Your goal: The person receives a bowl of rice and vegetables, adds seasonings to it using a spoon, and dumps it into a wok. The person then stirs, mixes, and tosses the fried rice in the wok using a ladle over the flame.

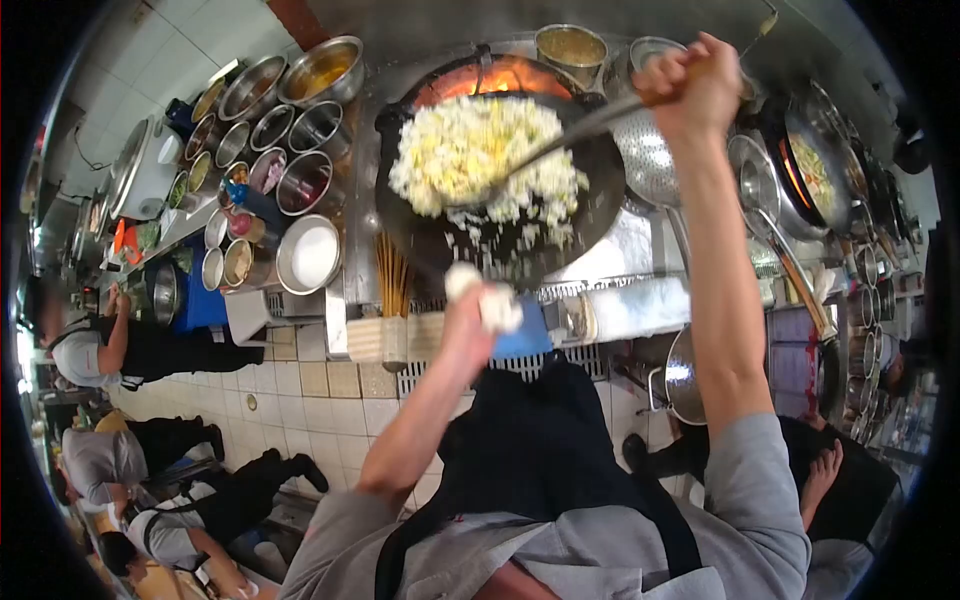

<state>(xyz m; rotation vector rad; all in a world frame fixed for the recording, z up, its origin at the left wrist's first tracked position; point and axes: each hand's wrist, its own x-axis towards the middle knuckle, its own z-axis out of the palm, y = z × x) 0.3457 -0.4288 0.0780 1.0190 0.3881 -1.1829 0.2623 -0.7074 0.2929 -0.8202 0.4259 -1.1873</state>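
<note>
"Start at the far left. Who's there?"

"A person (95,350) in a light top and dark apron, standing well apart from the cooking."

"And next?"

"A cluster of metal bowls (345,90) with various contents. The nearest, a wide bowl (335,275), holds something white. Just right of it, a bundle of thin brown sticks (392,275) lies at the edge of the metal table (357,170)."

"Then the left hand (470,325)?"

"Yes, near the wok's close edge. Its fingers are closed around a white cloth (500,308), bunched and blurred. I can't tell whether the cloth touches the wok."

"Where's the food?"

"The white and yellow food (450,150), with bits of green, is inside the large dark wok (600,205). Most is heaped toward the far left side, while loose pieces scatter toward the near side. Orange flames (495,75) show behind the far rim."

"What's in among it?"

"The head of a long ladle (575,128). Its shaft slants up to the right, past a perforated strainer (640,150) beside the wok."

"So the right hand (695,85) has the ladle?"

"It does: fingers wrapped around the handle's upper end, arm stretched forward."

"Anything beyond?"

"A second wok (838,160) containing food, flame at its edge, and, lower down, another person (850,490) in dark clothing."
</note>
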